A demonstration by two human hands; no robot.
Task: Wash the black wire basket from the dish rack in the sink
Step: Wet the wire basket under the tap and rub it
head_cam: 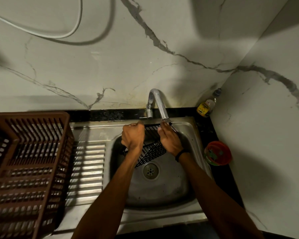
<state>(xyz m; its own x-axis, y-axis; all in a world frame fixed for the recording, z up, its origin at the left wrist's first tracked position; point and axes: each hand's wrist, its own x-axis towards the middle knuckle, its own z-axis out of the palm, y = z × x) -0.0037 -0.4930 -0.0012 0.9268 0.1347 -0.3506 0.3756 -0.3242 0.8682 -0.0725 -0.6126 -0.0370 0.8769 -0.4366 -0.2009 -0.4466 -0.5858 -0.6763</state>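
The black wire basket (150,152) hangs tilted over the steel sink (185,183), its upper rim just under the chrome tap's spout (160,106). My left hand (133,136) is closed in a fist on the basket's left side. My right hand (169,139) rests against the basket's right side, fingers reaching up along the top rim near the spout. Whether water runs from the tap is too dim to tell. The brown plastic dish rack (24,168) stands on the draining board at the left.
The ribbed steel draining board (88,169) lies between rack and sink. A yellow-labelled bottle (206,106) stands in the back right corner. A red and green tub (217,153) sits on the black counter right of the sink. A marble wall rises close on the right.
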